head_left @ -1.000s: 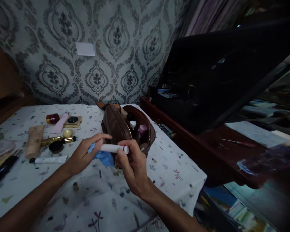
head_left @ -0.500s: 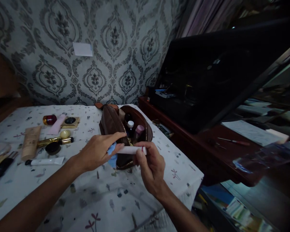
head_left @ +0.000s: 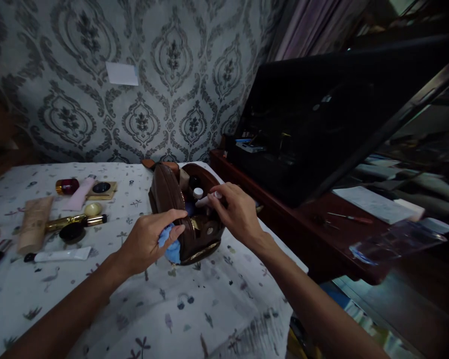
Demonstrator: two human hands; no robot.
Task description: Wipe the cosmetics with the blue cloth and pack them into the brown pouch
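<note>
An open brown leather pouch (head_left: 168,192) stands on the table with small bottles showing inside. My right hand (head_left: 237,212) is closed on a small white tube (head_left: 205,200), its tip pointing down into the pouch's opening. At the pouch's near edge my left hand (head_left: 149,242) pinches a crumpled blue cloth (head_left: 171,247); the fingers touch the pouch's rim.
A printed white tablecloth (head_left: 194,304) covers the table. At the left lie cosmetics: a white tube (head_left: 60,255), a beige tube (head_left: 33,224), a gold lipstick (head_left: 73,221), a red jar (head_left: 67,186). A dark wooden desk (head_left: 322,219) with a black open case stands at the right.
My right hand has carried the white tube from in front of the pouch up and into its opening. My left hand let go of the tube and stays by the pouch with the cloth.
</note>
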